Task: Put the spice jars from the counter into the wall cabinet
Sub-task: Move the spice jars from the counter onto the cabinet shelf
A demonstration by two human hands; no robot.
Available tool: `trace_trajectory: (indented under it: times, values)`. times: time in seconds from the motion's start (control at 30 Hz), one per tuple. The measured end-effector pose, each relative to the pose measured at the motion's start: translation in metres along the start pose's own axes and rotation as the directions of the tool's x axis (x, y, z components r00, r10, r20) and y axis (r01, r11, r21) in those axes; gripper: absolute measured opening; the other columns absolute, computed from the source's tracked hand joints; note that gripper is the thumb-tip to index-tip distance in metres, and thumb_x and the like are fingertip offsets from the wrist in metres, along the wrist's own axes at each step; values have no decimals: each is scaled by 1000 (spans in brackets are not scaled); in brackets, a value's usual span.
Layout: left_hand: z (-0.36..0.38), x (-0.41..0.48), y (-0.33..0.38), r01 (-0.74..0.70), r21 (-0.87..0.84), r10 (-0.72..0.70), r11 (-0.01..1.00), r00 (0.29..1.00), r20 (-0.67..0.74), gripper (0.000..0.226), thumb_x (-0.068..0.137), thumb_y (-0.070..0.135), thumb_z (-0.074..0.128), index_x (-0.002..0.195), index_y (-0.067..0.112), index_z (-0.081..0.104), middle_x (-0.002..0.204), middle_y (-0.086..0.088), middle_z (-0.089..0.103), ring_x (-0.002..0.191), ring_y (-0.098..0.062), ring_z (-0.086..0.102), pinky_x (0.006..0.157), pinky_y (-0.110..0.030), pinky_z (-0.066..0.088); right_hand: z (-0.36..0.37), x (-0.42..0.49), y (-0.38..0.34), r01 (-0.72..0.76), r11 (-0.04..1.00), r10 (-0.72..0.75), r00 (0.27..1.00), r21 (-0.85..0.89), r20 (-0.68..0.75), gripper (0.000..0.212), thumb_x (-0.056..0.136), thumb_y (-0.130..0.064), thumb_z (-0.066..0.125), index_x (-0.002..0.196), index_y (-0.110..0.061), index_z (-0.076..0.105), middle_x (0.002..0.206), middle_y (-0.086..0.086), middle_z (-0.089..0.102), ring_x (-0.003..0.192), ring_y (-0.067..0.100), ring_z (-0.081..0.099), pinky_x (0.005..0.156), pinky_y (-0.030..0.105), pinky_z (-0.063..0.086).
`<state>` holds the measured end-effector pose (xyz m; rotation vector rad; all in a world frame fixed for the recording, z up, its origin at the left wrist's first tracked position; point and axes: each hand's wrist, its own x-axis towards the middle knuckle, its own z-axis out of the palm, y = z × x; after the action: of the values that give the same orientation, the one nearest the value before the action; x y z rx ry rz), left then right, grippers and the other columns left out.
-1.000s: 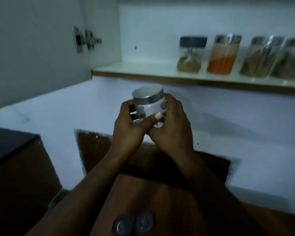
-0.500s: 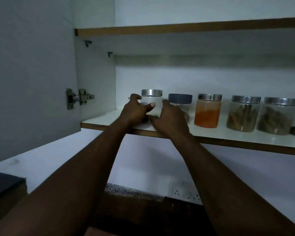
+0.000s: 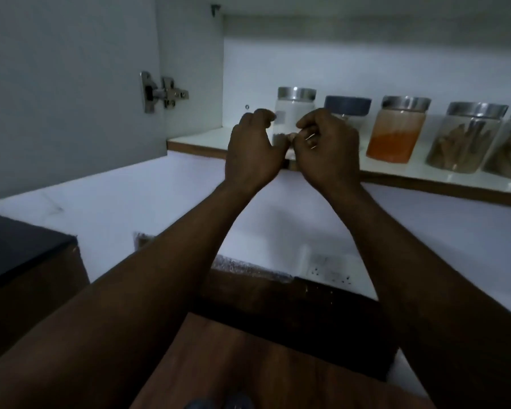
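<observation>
Only the person's arms and hands show, and nothing is worn on them: the left forearm (image 3: 160, 276) and the right forearm (image 3: 396, 246) are bare from the wrists to the lower edge of the head view, with no cloth on either. Both forearms are long and lean, narrow at the wrist and looking much broader near the camera. The left hand (image 3: 250, 152) and the right hand (image 3: 328, 152) show their backs, with rounded knuckles and faint ridges of tendon. A few thin bright glints (image 3: 310, 138) lie on the right hand's fingers, too small to identify. Dim light hides finer detail.
</observation>
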<state>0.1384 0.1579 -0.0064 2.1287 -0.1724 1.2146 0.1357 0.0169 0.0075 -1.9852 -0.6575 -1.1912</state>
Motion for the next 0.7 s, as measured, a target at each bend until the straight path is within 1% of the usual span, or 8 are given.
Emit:
trace_trajectory:
  times: [0.1,0.2,0.33,0.43,0.5,0.57,0.63,0.7]
  values:
    - [-18,-67,-11,-176,-136,166,975,983,-84,27,91,22,67,117,16,63,111,4,64,101,-15,62,82,-33,55,5,-50,-17,83,996,-83,996,34,12,10,83,-16,61,91,-15,67,85,-4,67,75,10,63,67,34,54]
    - [-31,-139,-32,-84,-204,89,975,996,14,20,92,18,62,112,19,65,101,6,67,92,-14,66,75,-35,57,18,-121,-28,27,994,-42,989,104,139,14,76,-14,58,85,-25,61,83,-10,63,73,7,62,67,34,53]
    - [-46,-244,-89,103,-43,-83,994,941,328,24,91,24,62,114,22,66,102,3,71,92,-18,68,77,-40,56,43,-232,-28,-80,995,48,907,60,418,10,78,-13,61,85,-20,63,82,-3,63,77,20,62,69,38,50]
    - [-62,-306,-140,-79,252,-101,964,773,626,29,90,46,50,114,36,62,105,11,69,95,-11,66,81,-37,52,62,-312,-24,-186,982,122,740,26,661,5,86,-11,63,88,-10,68,87,9,66,80,31,62,70,43,50]
    - [-65,-347,-167,-198,356,-148,913,652,743,33,92,53,43,112,39,65,105,14,68,96,-5,63,88,-27,46,76,-359,-20,-237,969,194,572,-65,797,21,94,-21,58,103,-7,71,100,14,70,91,36,65,78,45,52]
    - [-62,-390,-182,-71,409,-294,910,586,755,40,90,50,53,126,34,63,120,8,66,106,-14,63,91,-26,43,87,-400,-17,-281,944,287,428,-176,857,32,95,-29,56,121,-13,66,113,12,70,101,34,66,84,41,53]
    - [-54,-428,-194,87,430,-420,899,455,785,68,87,46,66,147,23,47,143,-4,53,123,-26,55,100,-36,42,96,-435,-17,-345,915,338,381,-207,861,39,90,-29,65,127,-21,59,120,5,66,104,28,64,81,36,53]
    - [-46,-454,-205,117,479,-490,870,313,814,90,85,45,71,158,16,27,153,-11,39,128,-36,46,103,-40,40,108,-462,-18,-340,907,368,353,-249,860,46,85,-29,67,129,-24,57,126,1,61,112,25,61,87,34,51]
